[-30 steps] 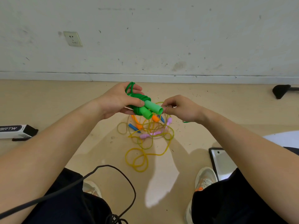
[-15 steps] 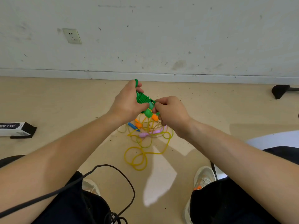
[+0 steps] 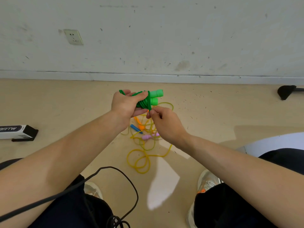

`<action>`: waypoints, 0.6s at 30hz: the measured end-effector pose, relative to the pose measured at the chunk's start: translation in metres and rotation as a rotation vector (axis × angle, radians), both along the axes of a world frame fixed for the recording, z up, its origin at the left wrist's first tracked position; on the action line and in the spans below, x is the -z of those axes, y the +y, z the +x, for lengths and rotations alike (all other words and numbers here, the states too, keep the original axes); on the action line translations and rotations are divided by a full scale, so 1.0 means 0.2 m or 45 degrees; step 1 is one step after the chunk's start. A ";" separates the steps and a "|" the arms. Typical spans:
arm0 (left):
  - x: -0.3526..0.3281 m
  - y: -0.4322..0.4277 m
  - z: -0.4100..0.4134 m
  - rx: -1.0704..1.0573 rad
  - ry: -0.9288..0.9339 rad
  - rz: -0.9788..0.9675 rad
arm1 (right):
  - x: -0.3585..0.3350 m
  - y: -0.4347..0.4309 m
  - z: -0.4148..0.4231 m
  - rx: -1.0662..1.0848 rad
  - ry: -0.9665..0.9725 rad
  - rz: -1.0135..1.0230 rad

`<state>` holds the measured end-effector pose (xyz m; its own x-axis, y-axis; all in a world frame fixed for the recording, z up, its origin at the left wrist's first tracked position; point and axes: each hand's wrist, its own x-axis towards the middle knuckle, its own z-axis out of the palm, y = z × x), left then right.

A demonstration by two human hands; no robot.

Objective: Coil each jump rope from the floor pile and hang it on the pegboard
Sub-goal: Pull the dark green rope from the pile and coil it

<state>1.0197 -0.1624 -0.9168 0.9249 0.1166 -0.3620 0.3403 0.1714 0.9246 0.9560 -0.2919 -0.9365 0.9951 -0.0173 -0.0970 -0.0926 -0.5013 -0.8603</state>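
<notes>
Because the green jump rope (image 3: pixel 144 100) is a thin cord with two hollow-looking plastic handles, I judge it light and limp: the cord should bend freely yet tend to spring out of its coil once let go, while the handles are the only stiff parts. Best hold, in my view, is around the bundled middle where cord crosses handles, since a grip there pins every turn at once; the smooth plastic may slip if held by the handle ends alone.

Position: the bundle is in the air above the floor pile (image 3: pixel 144 139), centre of view, with the wall skirting at its 12 o'clock.

Left hand (image 3: pixel 126 104): closed around the bundle from its 9 o'clock side, thumb over the top, fingers beneath. A short loop of cord sticks out past the hand at 10 o'clock.

Right hand (image 3: pixel 166 124): at 5 o'clock from the bundle, thumb and forefinger pinched on a single strand that runs up and over the wound turns. The other fingers are curled in and hold nothing that I can see.

Appearance: cord dark green, wound in tight close turns around two lighter green handles lying side by side, their blunt ends pointing to 3 o'clock.

Beneath, on the floor (image 3: pixel 65 112), lie loose yellow loops with orange, blue and pink handles tangled among them, not yet coiled. No pegboard is in view.
</notes>
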 end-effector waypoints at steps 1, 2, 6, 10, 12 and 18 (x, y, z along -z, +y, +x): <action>0.00 0.00 0.00 -0.006 0.012 -0.003 | -0.01 -0.01 0.00 -0.023 -0.007 0.004; -0.01 0.00 -0.01 -0.016 0.012 0.007 | -0.02 -0.01 0.00 -0.044 -0.017 -0.002; 0.00 -0.01 -0.03 -0.043 -0.004 0.074 | -0.04 -0.01 0.02 -0.107 -0.008 -0.033; 0.01 -0.02 -0.03 -0.002 -0.009 0.109 | -0.06 -0.04 0.03 -0.127 0.026 -0.014; 0.01 -0.03 -0.03 0.022 -0.001 0.138 | -0.06 -0.04 0.04 -0.150 0.040 -0.062; 0.02 0.01 0.01 0.013 0.072 0.136 | -0.03 -0.06 0.04 -0.197 -0.024 -0.191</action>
<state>1.0218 -0.1613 -0.9203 0.9046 0.1481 -0.3998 0.3938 0.0689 0.9166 0.9641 -0.3044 -0.9310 0.9886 0.1234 -0.0866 0.0107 -0.6307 -0.7760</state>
